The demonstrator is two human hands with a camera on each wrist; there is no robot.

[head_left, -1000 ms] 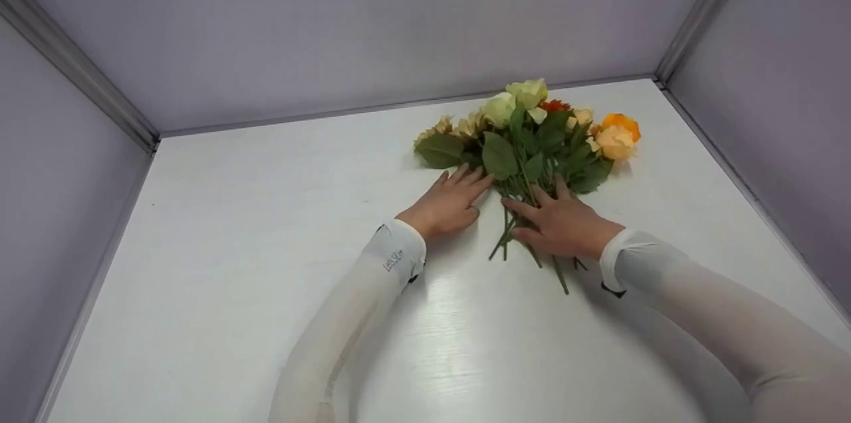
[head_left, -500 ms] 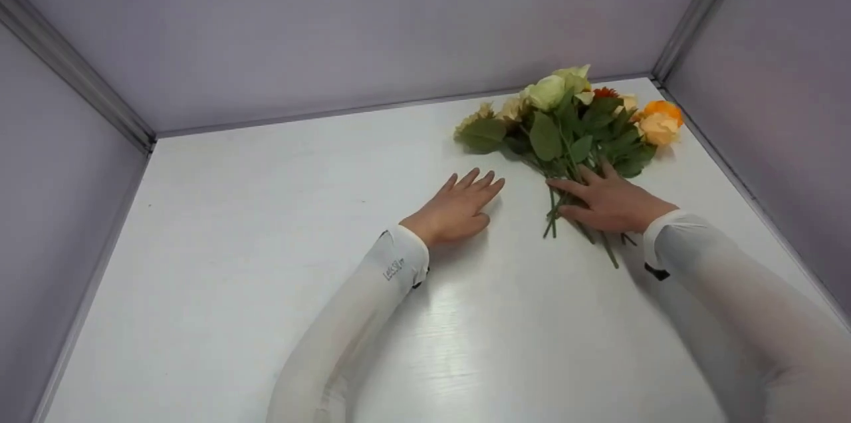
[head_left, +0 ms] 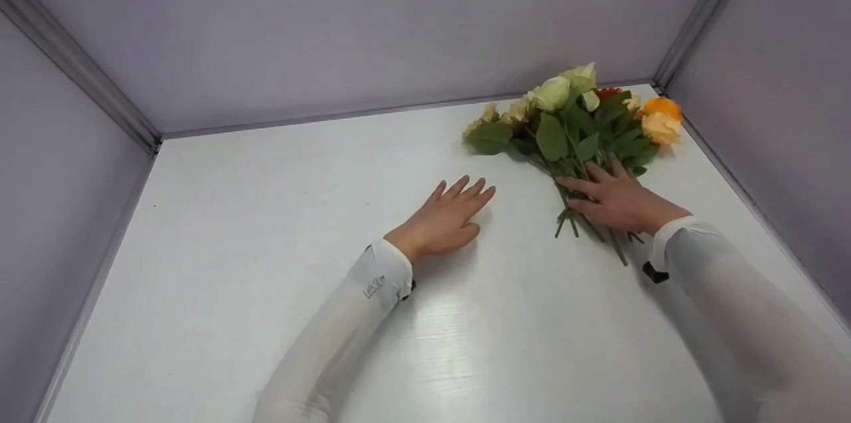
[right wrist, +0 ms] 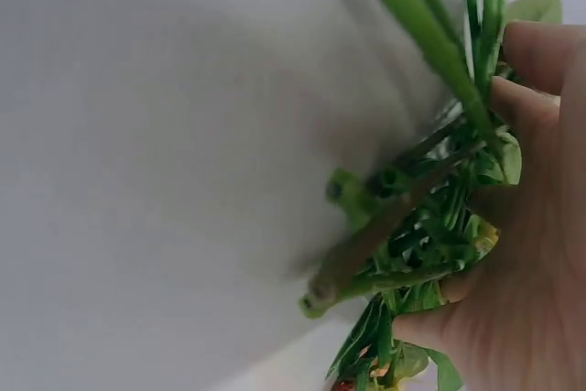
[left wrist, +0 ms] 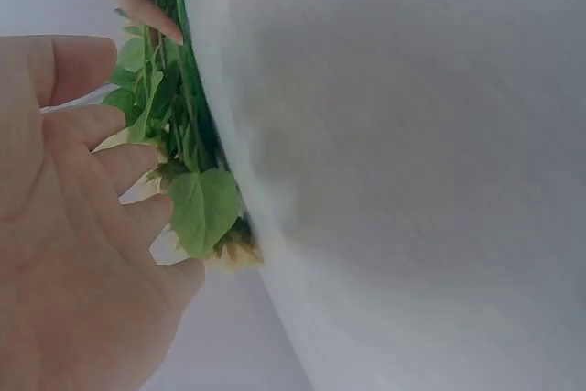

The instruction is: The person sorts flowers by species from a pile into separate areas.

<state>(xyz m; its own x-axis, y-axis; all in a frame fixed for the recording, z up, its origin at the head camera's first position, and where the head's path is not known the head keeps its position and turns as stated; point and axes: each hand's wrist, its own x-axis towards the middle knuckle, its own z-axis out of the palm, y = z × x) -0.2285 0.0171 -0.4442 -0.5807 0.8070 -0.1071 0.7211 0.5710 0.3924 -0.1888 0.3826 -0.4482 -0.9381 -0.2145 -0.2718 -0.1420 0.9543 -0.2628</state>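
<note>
A bunch of flowers (head_left: 555,137) lies at the back right of the white table, with cream, pale green, red and orange blooms toward the back wall and stems pointing to the front. My right hand (head_left: 618,200) rests on the stems with fingers spread and fairly straight. In the right wrist view the cut stem ends (right wrist: 320,290) stick out beside the palm. To the left of the bunch, my left hand (head_left: 442,220) is held over the table with fingers extended and nothing in it. The left wrist view shows its palm and fingers (left wrist: 124,167), with leaves beyond them.
The white table (head_left: 266,223) has a back wall (head_left: 399,24) close behind the blooms. A right wall (head_left: 764,90) stands beside the orange flowers, and a left wall (head_left: 60,197) borders the far side.
The flower bunch has slid to the right and slightly back with my right hand on its stems. My left hand has come away from the leaves and now sits apart from them.
</note>
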